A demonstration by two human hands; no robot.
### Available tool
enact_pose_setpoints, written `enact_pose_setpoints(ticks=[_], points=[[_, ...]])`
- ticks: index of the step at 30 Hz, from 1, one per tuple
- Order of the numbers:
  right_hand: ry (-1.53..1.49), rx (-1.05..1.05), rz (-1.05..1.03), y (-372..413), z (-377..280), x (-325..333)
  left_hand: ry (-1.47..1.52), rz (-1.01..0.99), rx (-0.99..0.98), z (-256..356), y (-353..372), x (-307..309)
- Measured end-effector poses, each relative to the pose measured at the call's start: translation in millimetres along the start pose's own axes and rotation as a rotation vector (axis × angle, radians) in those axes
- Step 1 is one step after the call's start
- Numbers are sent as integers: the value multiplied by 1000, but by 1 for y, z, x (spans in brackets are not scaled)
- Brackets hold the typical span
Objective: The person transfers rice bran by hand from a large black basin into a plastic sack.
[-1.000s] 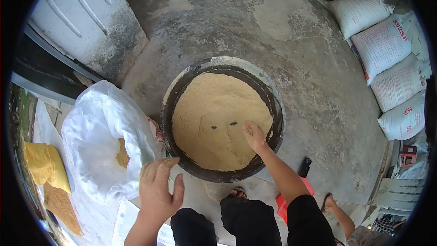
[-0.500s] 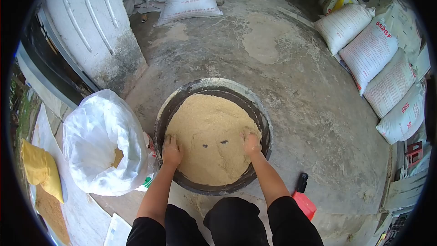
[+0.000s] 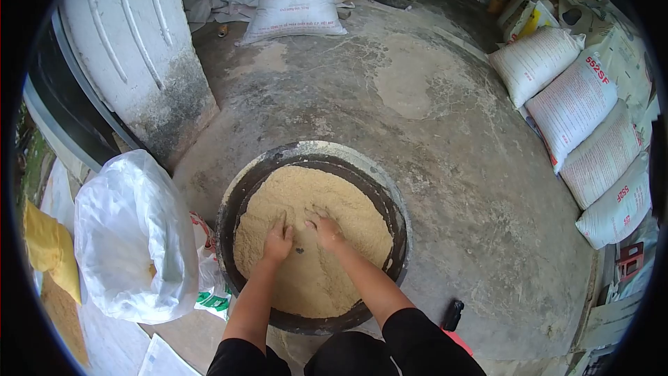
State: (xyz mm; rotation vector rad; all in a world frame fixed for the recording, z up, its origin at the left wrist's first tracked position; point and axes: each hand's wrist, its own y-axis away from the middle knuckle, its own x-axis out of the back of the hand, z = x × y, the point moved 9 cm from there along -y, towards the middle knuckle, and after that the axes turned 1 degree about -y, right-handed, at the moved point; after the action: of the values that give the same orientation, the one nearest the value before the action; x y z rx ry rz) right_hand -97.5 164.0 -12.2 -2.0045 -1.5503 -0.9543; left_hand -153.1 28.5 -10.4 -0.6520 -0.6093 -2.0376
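My left hand [image 3: 279, 240] is partly open, its fingers pointing forward, away from me, with the fingertips down in the pale yellow meal [image 3: 348, 198]. My right hand [image 3: 325, 228] is also partly open, its fingers a little spread and angled forward and toward my left, touching the same meal. The 2 hands are near each other but apart, with a narrow strip of meal between them. The buried fingertips are hard to see, so I cannot tell whether I have any meal pinched in them.

The meal lies under and all around my hands, filling much of a round dark tub [image 3: 408, 240], whose rim circles them well out on every side. A small dark spot [image 3: 300, 251] shows in the meal just nearer to me than my hands, between my wrists.

Beyond the tub to the left of my hands stands an open white plastic bag [image 3: 125, 237], with a yellow bag [image 3: 52, 254] farther left. Nearer me on the right, outside the tub, a black object [image 3: 454, 314] sits on the concrete floor [image 3: 473, 167]. Well to the right of my hands lie 4 filled sacks [image 3: 574, 104], and far ahead of them stands a sack marked 513F [image 3: 296, 3].
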Motion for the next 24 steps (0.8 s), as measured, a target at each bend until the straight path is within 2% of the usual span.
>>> enact_pose_setpoints(ticks=[1,4,5,7,8,10,11,13,14,16,17,18,19,20,22,24], points=[[-1,4,-3,4,1,-1,148,-119,3,4,3,-9],[66,106,-116,22,0,0,29,-180,50,12,14,-4],[78,39,5,23,9,16,33,-176,53,12,13,-1],[126,-17,221,27,19,45,-449,205,-123,21,17,33],[164,-5,320,24,21,61,-451,199,-116,12,16,34],[174,-109,401,13,45,71,-493,457,-55,-3,15,58],[171,-106,388,6,54,66,-497,455,-42,-13,13,56],[-181,-179,578,5,77,65,-324,404,-140,-23,6,43],[-178,-176,567,4,75,55,-321,406,-129,-27,3,38],[-379,-164,648,15,54,49,-140,503,-132,-26,6,35],[-383,-172,561,14,51,31,-139,502,-127,-21,11,27],[-387,-171,560,20,40,26,47,398,-85,-19,11,13],[-344,-184,368,21,21,11,230,293,-43,-15,12,2],[-299,-195,176,23,6,-1,225,295,-42,-6,17,2],[-224,-216,187,31,-8,20,-56,92,-176,32,26,0],[-147,-247,198,39,2,31,-72,112,-166,29,24,13]])
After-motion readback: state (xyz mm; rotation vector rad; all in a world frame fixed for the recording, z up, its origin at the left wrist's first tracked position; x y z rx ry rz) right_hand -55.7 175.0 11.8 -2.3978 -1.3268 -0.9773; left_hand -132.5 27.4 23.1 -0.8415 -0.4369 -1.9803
